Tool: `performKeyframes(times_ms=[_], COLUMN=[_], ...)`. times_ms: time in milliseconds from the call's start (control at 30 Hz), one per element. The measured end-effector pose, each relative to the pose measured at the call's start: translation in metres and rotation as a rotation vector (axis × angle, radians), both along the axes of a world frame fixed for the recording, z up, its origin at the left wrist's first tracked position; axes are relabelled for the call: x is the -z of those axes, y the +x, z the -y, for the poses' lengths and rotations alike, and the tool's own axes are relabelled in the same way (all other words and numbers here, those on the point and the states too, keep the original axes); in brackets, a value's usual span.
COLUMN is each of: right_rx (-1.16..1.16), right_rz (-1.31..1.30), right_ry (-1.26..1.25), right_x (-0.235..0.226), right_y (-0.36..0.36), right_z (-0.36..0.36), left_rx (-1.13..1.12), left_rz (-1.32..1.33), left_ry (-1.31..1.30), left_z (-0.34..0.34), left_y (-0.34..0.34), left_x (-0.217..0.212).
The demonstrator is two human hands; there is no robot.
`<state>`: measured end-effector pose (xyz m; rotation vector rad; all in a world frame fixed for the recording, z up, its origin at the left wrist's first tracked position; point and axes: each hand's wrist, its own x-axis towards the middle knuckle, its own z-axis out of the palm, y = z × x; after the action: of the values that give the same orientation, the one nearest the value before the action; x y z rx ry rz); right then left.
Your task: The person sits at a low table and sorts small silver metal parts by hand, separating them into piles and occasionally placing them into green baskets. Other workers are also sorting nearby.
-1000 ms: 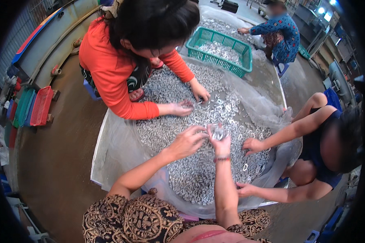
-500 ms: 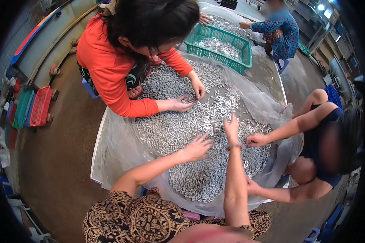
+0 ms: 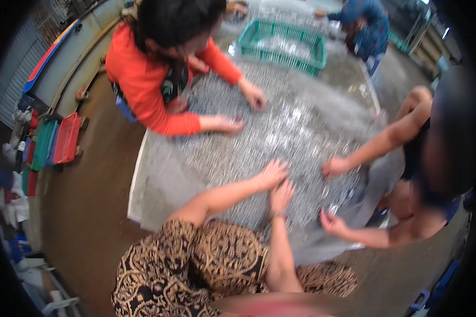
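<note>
A broad heap of small silvery metal pieces (image 3: 217, 158) covers the work surface. My left hand (image 3: 273, 174) lies low over the heap, with its fingers toward the right. Just below it is my right hand (image 3: 281, 195), its fingertips close to the left hand's; I cannot tell if they touch. Blur smears the fingers of both hands, and anything held between them cannot be made out. Brighter link-shaped pieces (image 3: 291, 124) lie beyond my hands in the middle of the heap.
At the far side stands a green plastic basket (image 3: 283, 47) with metal pieces in it. A person in an orange top (image 3: 148, 90) works at the left, another person's hands (image 3: 336, 168) are at the right. Pale netting (image 3: 330, 100) lies under the heap. Coloured crates (image 3: 66, 138) stand at the left.
My hands have come together: the left moved right, the right moved left and down the heap. The whole view has shifted and blurred. The co-worker's lower hand at the right has lifted.
</note>
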<state>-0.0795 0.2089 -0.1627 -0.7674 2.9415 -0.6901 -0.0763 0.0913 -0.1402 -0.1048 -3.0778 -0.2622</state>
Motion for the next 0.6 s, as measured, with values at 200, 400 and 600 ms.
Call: performKeyframes(times_ms=[200, 400, 600], right_rx=[-0.082, -0.054, -0.086], right_rz=[0.432, 1.328, 1.4], right_ry=[-0.33, -0.898, -1.031], right_x=[-0.002, -0.046, -0.097], right_y=[-0.008, -0.021, -0.05], right_z=[-0.004, 0.007, -0.001], left_rx=[-0.065, -0.205, -0.425], left_rz=[0.11, 0.166, 0.252], left_ry=[-0.027, 0.377, 1.089], left_z=[0.007, 0.099, 0.147], left_y=[0.035, 0.081, 0.092], left_x=[-0.005, -0.043, -0.072])
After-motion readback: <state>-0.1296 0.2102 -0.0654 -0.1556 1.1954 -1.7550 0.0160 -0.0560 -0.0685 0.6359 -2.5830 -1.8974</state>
